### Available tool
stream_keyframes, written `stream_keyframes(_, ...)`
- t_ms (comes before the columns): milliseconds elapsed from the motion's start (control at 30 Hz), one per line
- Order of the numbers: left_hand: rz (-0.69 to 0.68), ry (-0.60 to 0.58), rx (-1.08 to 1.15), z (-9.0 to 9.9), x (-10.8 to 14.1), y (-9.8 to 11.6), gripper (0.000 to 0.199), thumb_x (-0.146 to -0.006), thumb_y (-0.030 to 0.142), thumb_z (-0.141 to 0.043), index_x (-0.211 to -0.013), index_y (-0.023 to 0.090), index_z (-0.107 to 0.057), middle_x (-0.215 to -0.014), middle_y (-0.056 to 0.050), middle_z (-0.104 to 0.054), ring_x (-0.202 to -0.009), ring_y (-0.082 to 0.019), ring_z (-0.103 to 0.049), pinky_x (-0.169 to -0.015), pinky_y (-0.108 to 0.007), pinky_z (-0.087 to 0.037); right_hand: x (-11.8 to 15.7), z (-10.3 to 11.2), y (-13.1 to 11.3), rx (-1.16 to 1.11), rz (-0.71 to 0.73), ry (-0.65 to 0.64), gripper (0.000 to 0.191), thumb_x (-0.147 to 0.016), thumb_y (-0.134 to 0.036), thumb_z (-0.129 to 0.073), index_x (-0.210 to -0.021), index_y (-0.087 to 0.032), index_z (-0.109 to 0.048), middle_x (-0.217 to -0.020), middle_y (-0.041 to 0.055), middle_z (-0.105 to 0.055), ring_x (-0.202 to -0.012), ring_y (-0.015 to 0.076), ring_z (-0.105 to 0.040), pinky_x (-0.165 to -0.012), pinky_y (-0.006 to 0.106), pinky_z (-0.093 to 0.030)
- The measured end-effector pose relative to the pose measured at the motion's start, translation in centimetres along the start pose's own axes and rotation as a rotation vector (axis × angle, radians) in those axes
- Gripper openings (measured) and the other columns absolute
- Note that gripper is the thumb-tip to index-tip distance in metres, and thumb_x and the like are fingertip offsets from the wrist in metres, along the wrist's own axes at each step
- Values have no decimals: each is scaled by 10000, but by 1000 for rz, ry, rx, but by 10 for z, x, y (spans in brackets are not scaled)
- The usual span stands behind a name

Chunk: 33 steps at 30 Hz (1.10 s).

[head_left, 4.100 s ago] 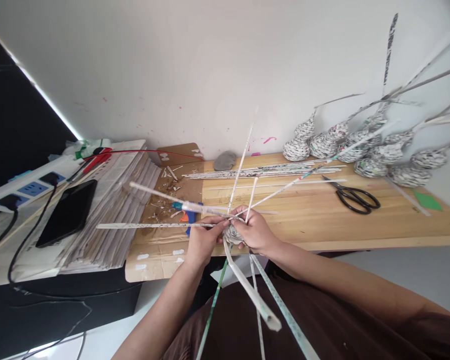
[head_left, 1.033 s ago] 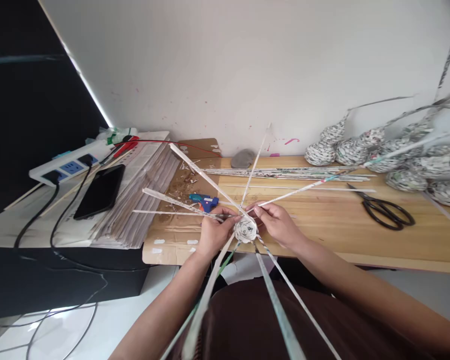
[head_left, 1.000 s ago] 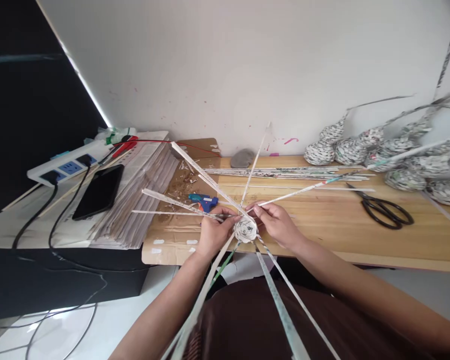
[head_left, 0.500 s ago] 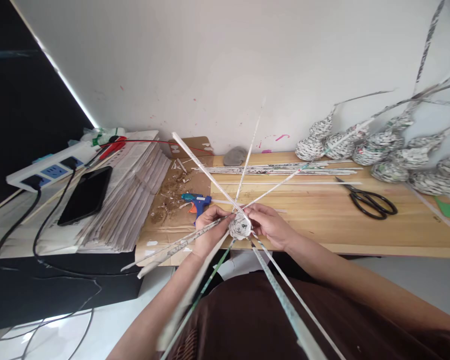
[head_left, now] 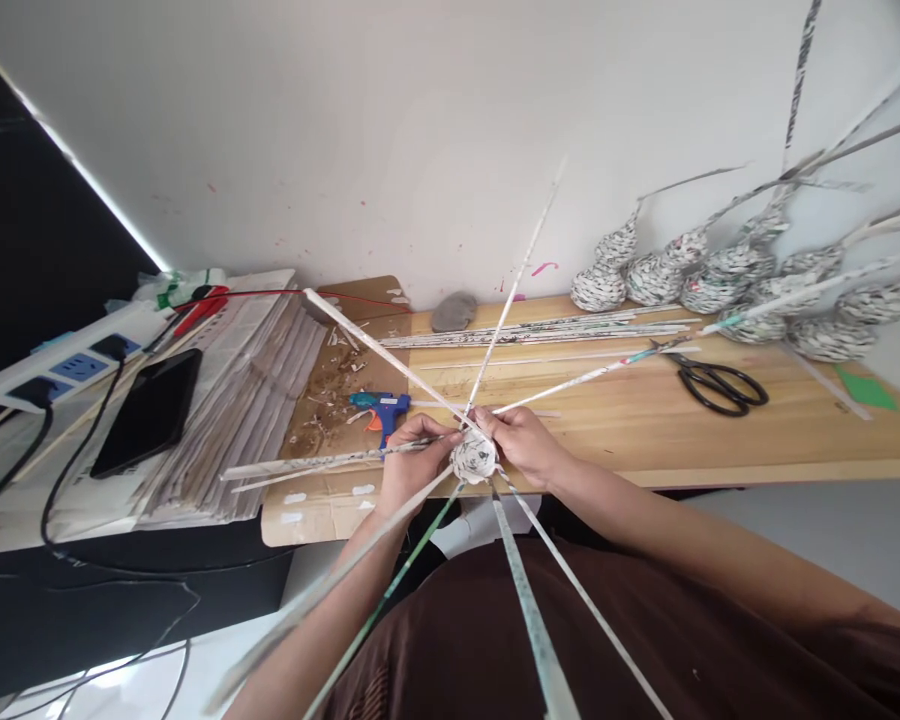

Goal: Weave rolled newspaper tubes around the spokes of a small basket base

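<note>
A small round woven piece of rolled newspaper (head_left: 474, 458) is held between my two hands just above the table's front edge. Long paper tubes fan out from it in all directions, several of them toward my body. My left hand (head_left: 415, 462) grips its left side, thumb and fingers closed at the upper rim. On the other side, my right hand (head_left: 523, 444) pinches near the base of the tubes at the upper right. One white tube (head_left: 390, 352) crosses over the top of the woven piece and points up to the left. Some fingertips are hidden behind the tubes.
A blue glue gun (head_left: 387, 412) lies on cardboard at the left. Black scissors (head_left: 720, 385) rest at the right, near gourd-shaped woven pieces (head_left: 598, 288) by the wall. Loose paper tubes (head_left: 532, 333) lie behind. Stacked newspapers (head_left: 251, 400) bear a phone (head_left: 148, 412) and a power strip (head_left: 75, 350).
The view has shifted, so the table things sit further left. The tubes have swung clockwise: the upper ones lean further right, and the left-hand pair has risen. Both hands keep their hold.
</note>
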State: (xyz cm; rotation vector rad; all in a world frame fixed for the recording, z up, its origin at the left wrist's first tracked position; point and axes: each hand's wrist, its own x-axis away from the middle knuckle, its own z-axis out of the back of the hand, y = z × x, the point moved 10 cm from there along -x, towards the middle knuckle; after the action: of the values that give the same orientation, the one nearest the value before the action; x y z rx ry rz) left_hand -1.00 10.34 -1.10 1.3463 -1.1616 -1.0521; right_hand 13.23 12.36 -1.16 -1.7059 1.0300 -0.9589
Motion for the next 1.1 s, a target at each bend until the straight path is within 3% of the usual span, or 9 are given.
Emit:
stream_keyframes(233,-88,67,-129,6,1,11,219,-655,271,-844,-677,166,-653,-685,-26,-726,-597,-136,-648,-602,-238,-514,4,3,2,-2,-89,18,530,-723,-648,-720,-812,-126,-704,-625,12,-616,-525,110,-510,-496,242,-417)
stream_keyframes(433,-132,149,-122,9,5,25,177,-657,250,-810,-659,174,-650,-658,-19,-719,-583,-136,-651,-581,-228,-515,23,-24,0,22,-173,-236,386,-757,-465,-774,-1011,-200,-658,-894,39,-670,-740,149,-627,-557,231,-525)
stream_keyframes(600,-48,108,-154,8,2,9,241,-688,260,-790,-901,173,-718,-766,-50,-769,-674,-190,-719,-605,-259,-550,22,-21,-1,167,-80,-190,287,-777,-396,-735,-910,-162,-637,-794,21,-641,-669,133,-600,-539,240,-532)
stream_keyframes(767,-67,86,-265,14,-1,1,159,-722,290,-774,-831,174,-763,-819,-64,-780,-758,-198,-729,-677,-266,-562,19,-20,2,226,-32,-203,247,-805,-374,-689,-901,-149,-653,-793,29,-659,-666,132,-605,-589,253,-529)
stream_keyframes(867,-38,48,-241,10,-1,-1,177,-725,304,-778,-833,165,-765,-799,-68,-775,-701,-185,-712,-632,-257,-551,17,-19,4,249,-25,-202,230,-849,-384,-615,-859,-156,-649,-764,24,-656,-637,135,-603,-596,264,-514)
stream_keyframes(967,-14,26,-237,6,1,1,195,-723,323,-783,-821,156,-759,-754,-64,-762,-639,-168,-685,-579,-241,-525,18,-14,-12,552,92,-144,231,-883,-363,-568,-824,-170,-681,-711,22,-666,-603,141,-590,-584,262,-464)
stream_keyframes(1033,-32,25,-255,5,1,6,181,-730,317,-776,-816,159,-757,-759,-56,-759,-649,-159,-681,-588,-232,-517,22,-11,-34,834,220,-62,221,-875,-360,-603,-801,-187,-718,-694,21,-684,-603,146,-591,-597,264,-432)
stream_keyframes(1100,-58,31,-280,5,1,9,159,-732,302,-771,-806,162,-754,-766,-47,-756,-657,-148,-673,-607,-225,-512,26,-8,-53,973,294,-23,212,-837,-404,-677,-816,-205,-748,-729,23,-713,-641,158,-620,-626,269,-433)
